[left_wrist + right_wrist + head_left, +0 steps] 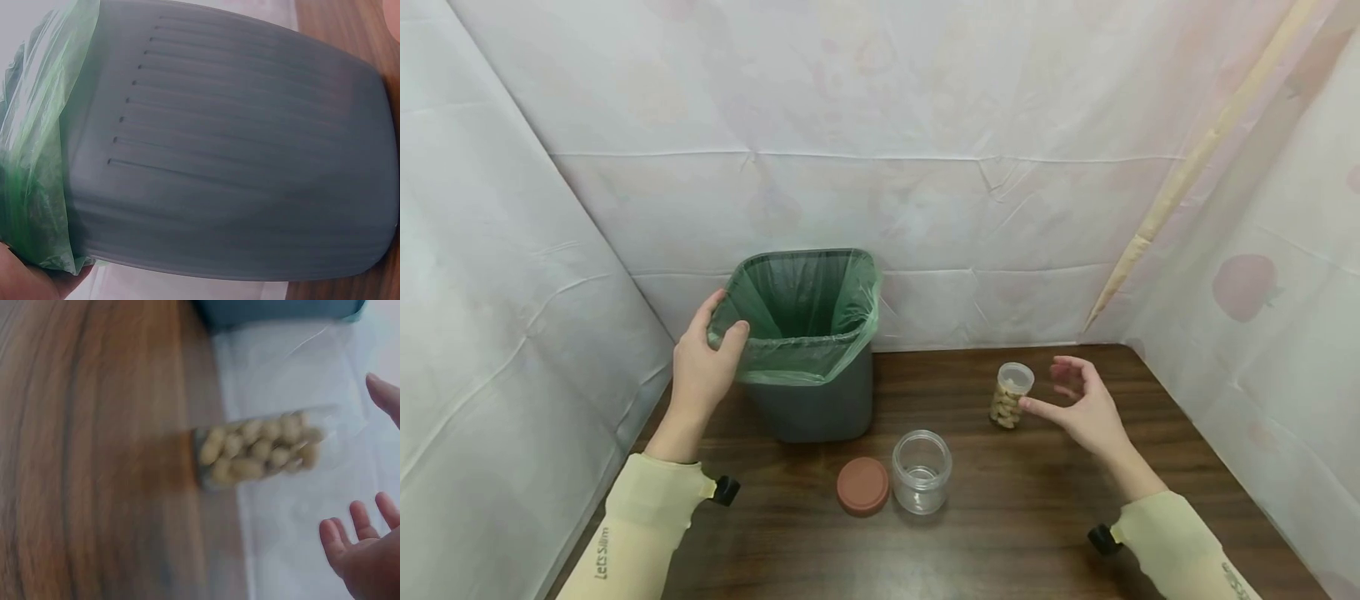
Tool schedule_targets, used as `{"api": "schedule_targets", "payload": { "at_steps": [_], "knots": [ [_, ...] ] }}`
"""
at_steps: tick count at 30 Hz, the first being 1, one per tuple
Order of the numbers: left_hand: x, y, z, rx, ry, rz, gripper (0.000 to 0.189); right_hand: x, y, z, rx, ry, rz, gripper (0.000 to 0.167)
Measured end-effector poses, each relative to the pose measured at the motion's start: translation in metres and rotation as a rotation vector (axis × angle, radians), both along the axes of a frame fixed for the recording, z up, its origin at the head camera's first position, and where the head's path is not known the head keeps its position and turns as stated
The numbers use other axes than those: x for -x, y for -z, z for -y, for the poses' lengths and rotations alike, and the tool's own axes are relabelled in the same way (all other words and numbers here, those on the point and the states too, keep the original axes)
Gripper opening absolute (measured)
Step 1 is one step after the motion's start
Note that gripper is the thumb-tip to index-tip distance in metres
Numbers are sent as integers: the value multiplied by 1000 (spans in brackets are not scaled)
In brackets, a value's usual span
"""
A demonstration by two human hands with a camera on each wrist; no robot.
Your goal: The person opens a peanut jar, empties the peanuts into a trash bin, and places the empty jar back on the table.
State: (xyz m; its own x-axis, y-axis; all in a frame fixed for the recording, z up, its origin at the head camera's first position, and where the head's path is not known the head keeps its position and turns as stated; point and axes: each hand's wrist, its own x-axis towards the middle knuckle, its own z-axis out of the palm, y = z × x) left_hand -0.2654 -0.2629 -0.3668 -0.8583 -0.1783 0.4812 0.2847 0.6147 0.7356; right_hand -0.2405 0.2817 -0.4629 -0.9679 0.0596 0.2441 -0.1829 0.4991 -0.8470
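Note:
My left hand (703, 358) is at the left corner of a grey trash bin (820, 412), its thumb and fingers round the rim over the green bag (805, 367) lining it. In the left wrist view the bin's ribbed side (237, 144) fills most of the frame. Beside a small clear jar of peanuts (1006, 404), my right hand (1086, 408) is spread with fingers apart. The jar stands upright, and the right wrist view shows peanuts (259, 447) in it, slightly blurred, with a gap to the fingers.
A larger, empty clear jar (921, 472) stands uncovered in front of the bin. Left of it lies a round reddish-brown lid (862, 486). Pale patterned cloth (940, 208) hangs behind and at both sides of the dark wooden table (1000, 533).

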Motion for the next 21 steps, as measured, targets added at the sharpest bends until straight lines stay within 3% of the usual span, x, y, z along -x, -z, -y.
{"api": "schedule_targets", "payload": {
  "at_steps": [4,9,21],
  "knots": [
    [-1,0,1,-1,6,0,65,13,16,-5,-33,-51,90,107],
    [0,1,0,4,0,-8,65,24,31,-2,-28,-82,121,111],
    [0,1,-1,-2,7,-5,65,33,45,11,-71,-109,176,118]
  ]
}}
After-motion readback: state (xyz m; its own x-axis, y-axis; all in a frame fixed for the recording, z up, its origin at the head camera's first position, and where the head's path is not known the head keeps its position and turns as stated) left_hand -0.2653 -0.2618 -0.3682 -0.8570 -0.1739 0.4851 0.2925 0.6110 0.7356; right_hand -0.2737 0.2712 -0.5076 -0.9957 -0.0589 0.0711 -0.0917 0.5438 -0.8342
